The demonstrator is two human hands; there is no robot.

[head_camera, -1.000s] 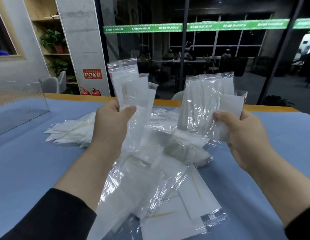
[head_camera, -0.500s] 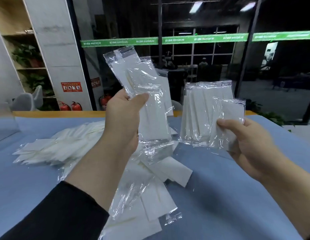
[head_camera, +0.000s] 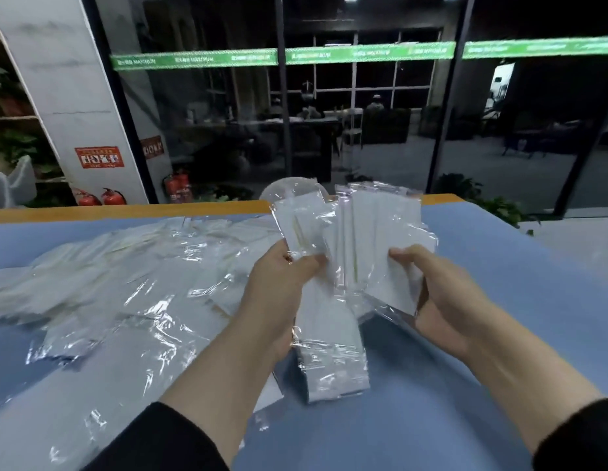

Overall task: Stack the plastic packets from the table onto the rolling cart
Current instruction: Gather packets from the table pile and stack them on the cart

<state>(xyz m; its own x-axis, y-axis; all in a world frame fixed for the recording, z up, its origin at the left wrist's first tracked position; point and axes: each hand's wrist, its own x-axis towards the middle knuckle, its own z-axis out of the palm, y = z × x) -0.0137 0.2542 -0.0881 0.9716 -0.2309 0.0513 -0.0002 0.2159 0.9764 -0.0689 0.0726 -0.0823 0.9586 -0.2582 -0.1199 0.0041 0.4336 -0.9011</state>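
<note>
Both hands hold clear plastic packets with white inserts above the blue table (head_camera: 499, 266). My left hand (head_camera: 279, 290) grips a bunch of packets (head_camera: 302, 222), some hanging down below it to the table. My right hand (head_camera: 442, 294) grips a second bunch of packets (head_camera: 380, 239), fanned upright. The two bunches overlap in the middle between my hands. A wide heap of loose packets (head_camera: 126, 266) lies on the table to the left. The rolling cart is not in view.
The table's wooden far edge (head_camera: 126, 210) runs along a glass wall. Beyond it stand red fire extinguishers (head_camera: 102, 197) and a concrete pillar (head_camera: 65, 96). Bare blue tabletop shows to the right and in front of my hands.
My hands have dropped lower and come together, so the two bunches now overlap. The view has swung right, leaving the loose heap further left.
</note>
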